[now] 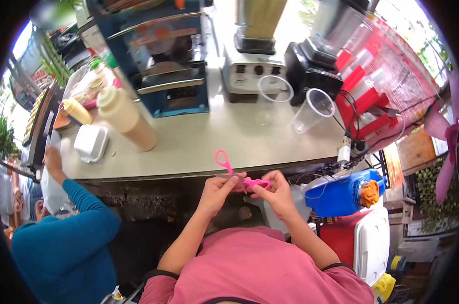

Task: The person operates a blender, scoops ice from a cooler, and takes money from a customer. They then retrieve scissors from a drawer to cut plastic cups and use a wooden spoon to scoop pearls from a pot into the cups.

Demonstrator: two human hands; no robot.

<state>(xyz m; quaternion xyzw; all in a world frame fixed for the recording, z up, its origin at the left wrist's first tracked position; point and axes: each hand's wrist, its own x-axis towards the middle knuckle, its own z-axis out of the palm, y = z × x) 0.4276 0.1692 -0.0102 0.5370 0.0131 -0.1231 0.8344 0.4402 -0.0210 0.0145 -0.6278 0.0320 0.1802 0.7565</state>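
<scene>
Over the counter's front edge, a pair of scissors with pink loop handles [222, 158] is spread apart. One loop points up over the counter and the other lies between my hands. My left hand [217, 195] is closed, thumb and fingers pinching the scissors near the middle. My right hand [278, 196] is closed on the lower loop. The blades are mostly hidden by my fingers. Beyond my hands, two clear plastic cups [313, 112] stand on the counter [204, 144].
A blender [253, 71] and a black blender base [315, 68] stand behind the cups. Left are a blue machine [181, 99], a squeeze bottle [130, 124] and a white foam box [91, 143]. A blue jug [336, 195] sits right. A co-worker in a teal sleeve [87, 213] is left.
</scene>
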